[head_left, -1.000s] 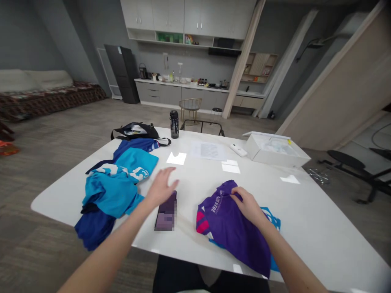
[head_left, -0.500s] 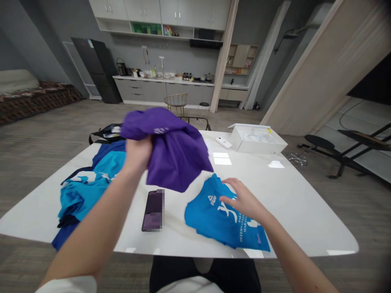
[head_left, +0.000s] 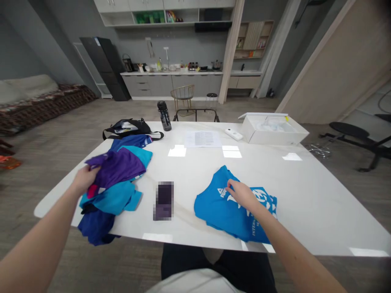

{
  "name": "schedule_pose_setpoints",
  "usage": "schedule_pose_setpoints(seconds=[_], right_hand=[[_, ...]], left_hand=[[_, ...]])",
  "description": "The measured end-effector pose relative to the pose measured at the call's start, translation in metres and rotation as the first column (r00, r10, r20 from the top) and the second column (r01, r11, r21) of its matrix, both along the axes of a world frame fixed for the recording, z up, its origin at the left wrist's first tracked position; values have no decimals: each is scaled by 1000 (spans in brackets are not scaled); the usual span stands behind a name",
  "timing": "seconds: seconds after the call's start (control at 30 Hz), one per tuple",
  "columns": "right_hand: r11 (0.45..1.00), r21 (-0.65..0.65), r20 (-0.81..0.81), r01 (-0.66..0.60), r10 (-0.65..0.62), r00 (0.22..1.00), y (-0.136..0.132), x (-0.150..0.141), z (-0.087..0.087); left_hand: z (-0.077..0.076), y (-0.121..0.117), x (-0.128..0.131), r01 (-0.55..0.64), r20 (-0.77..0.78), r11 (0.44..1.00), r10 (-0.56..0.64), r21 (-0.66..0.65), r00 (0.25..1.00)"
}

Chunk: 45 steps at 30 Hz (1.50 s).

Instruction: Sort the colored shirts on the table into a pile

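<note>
My left hand grips the edge of a purple shirt, which lies on top of a pile of blue and teal shirts at the left of the white table. My right hand rests on a bright blue shirt with white print, fingers pinching the fabric near its logo. A dark phone lies flat between the pile and the blue shirt.
A black bag, a dark bottle, a printed sheet, a white remote and an open white box sit at the table's far side. Chairs stand beyond it; a kitchen counter lines the back wall.
My left hand carried the purple shirt off the blue one, up and leftward, and set it down on the pile at the left. My right hand stayed on the blue shirt.
</note>
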State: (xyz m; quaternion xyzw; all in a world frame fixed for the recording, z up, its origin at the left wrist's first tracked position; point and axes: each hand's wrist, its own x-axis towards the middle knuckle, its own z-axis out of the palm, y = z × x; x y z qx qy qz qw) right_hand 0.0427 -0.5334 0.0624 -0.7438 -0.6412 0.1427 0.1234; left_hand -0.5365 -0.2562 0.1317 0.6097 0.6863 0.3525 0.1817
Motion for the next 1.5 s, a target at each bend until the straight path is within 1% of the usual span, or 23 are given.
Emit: schedule_pose_setpoints(seconds=[0.07, 0.13, 0.17, 0.2, 0.23, 0.27, 0.3, 0.37, 0.43, 0.53, 0.63, 0.67, 0.7, 0.8, 0.87, 1.0, 1.07, 1.13, 1.2, 1.27, 1.37, 1.43, 1.5], right_hand=[[997, 59, -117, 49, -42, 992, -5, 4, 9], [991, 125, -197, 45, -20, 980, -15, 6, 21], [986, 167, -212, 22, 14, 977, -21, 6, 28], [977, 215, -211, -7, 53, 976, -27, 5, 34], [963, 267, -193, -38, 92, 977, -33, 3, 39], [944, 322, -162, -70, 128, 978, -38, 1, 44], [921, 376, -122, -104, 161, 979, -44, -1, 47], [864, 473, -29, -175, 213, 977, -53, -6, 49], [801, 547, 65, -242, 248, 967, -61, -8, 49], [723, 624, 148, -298, 266, 953, -72, -10, 49], [670, 679, 133, -300, 289, 948, -81, -13, 51], [657, 692, 116, -300, 309, 944, -84, -14, 53], [648, 699, 94, -302, 336, 937, -88, -16, 54], [664, 683, -7, -306, 425, 905, -101, -24, 57], [682, 685, -103, -254, 436, 894, -111, -28, 56], [725, 686, -326, 61, 231, 917, -114, -24, 54], [811, 569, -402, 135, 131, 906, -103, -15, 58], [935, 354, -470, 24, 156, 869, -87, -2, 66], [976, 124, -583, -177, 216, 783, -72, 10, 76], [957, -2, -684, -290, 210, 699, -61, 17, 85], [950, 6, -767, -312, 205, 609, -51, 15, 98], [934, 26, -800, -356, 233, 553, -44, 10, 110], [907, 7, -818, -421, 248, 519, -34, 4, 125]], left_hand=[[-24, -16, 15, -131, -183, 991, 128, -4, 975], [-36, -38, 53, -141, -357, 972, 201, 187, 912], [-40, -53, 81, -28, -387, 963, 135, 269, 912], [-43, -70, 113, 144, -367, 954, -39, 262, 929], [-46, -88, 149, 340, -291, 926, -284, 164, 914], [-50, -106, 187, 491, -150, 870, -479, 51, 865], [-53, -124, 225, 590, 30, 805, -589, -62, 807], [-59, -154, 295, 745, 351, 627, -660, -229, 664], [-59, -173, 347, 841, 570, 442, -621, -313, 538], [-44, -186, 383, 912, 703, 263, -581, -315, 410], [-23, -195, 388, 979, 875, 7, -447, -203, 185], [-17, -200, 388, 989, 916, -27, -382, -143, 122], [-11, -206, 389, 996, 940, -6, -330, -92, 85], [7, -226, 390, 968, 962, 250, -264, -5, 73], [21, -235, 386, 921, 964, 387, -257, 37, 69], [52, -241, 370, 861, 958, 496, -285, 110, 41], [65, -241, 366, 832, 951, 540, -306, 129, 52], [78, -236, 368, 779, 931, 604, -358, 167, 78], [98, -223, 371, 688, 887, 677, -450, 261, 105], [125, -200, 368, 569, 812, 714, -568, 408, 131], [176, -151, 343, 396, 663, 673, -725, 624, 186], [208, -113, 315, 302, 567, 633, -773, 713, 284], [234, -73, 281, 243, 480, 610, -764, 754, 431]])
